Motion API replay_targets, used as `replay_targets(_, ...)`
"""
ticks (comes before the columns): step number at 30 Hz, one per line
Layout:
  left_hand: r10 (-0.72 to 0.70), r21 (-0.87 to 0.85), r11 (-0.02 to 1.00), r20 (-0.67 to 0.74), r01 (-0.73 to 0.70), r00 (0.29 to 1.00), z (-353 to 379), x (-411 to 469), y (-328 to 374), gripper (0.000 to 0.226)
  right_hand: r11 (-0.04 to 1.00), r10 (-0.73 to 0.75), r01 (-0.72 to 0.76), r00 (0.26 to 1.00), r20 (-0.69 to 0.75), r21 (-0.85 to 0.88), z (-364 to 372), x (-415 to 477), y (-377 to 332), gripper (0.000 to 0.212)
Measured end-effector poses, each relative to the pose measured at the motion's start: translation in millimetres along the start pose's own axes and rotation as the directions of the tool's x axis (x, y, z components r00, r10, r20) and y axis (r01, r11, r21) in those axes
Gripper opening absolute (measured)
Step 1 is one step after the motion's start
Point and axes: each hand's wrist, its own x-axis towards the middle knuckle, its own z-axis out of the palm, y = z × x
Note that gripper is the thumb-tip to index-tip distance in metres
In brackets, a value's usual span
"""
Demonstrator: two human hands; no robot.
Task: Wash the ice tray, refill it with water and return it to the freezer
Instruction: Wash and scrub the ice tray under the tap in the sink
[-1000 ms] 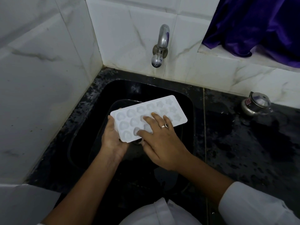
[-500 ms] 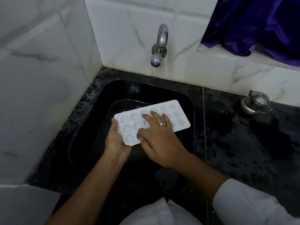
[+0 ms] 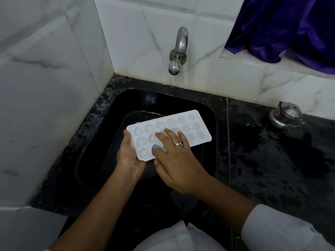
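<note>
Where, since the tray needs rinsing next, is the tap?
In the head view the tap is top centre on the back wall, above the black sink, beyond the ice tray.

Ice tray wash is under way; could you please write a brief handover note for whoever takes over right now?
Left hand grips the ice tray at its left end.
Right hand lies on top, fingers spread over the moulds.
The tray is tilted over the black sink, above a dark tub; no water runs from the tap.
Done: washing begun. Left: rinse, refill, carry to the freezer, which is out of view.
</note>
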Motion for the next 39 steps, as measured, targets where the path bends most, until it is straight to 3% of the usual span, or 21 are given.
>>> replay_targets(6,0.007,0.002,1.000,0.010,-0.007,1.000,-0.5,-0.2,-2.0,0.068,0.992,0.059,-0.059,0.998,-0.001,0.108,-6.7,5.4,8.2,0.029)
replay_targets(10,0.006,0.017,1.000,0.021,-0.006,1.000,-2.4,2.8,5.4,0.069,0.995,0.027,-0.028,1.000,0.005,0.094,-5.0,-2.1,8.7,0.036)
replay_targets(22,-0.014,-0.028,0.999,0.012,0.014,1.000,-9.6,10.4,-1.8,0.074,0.989,-0.036,0.046,0.997,-0.073,0.142,-15.4,6.0,-2.5,0.032)
replay_targets(25,-0.053,-0.021,0.998,0.007,0.053,0.999,-3.1,1.7,-4.0,0.074,0.991,-0.090,0.091,0.996,-0.014,0.093,-10.1,8.7,-10.8,0.031)
replay_targets(28,-0.096,-0.046,0.994,0.023,0.097,0.995,0.0,-0.6,-7.7,0.079,0.995,-0.025,0.026,1.000,-0.010,0.099,-9.6,15.4,-13.9,0.032)
replay_targets(33,-0.075,-0.023,0.997,-0.010,0.075,0.997,3.7,-3.6,0.4,0.074,0.996,-0.068,0.067,0.998,0.014,0.051,-4.6,8.7,-20.4,0.040)
replay_targets(39,-0.082,-0.052,0.995,0.016,0.083,0.997,2.2,-2.5,-5.3,0.077,0.997,-0.034,0.034,0.999,-0.001,0.064,-8.6,15.2,-14.8,0.033)
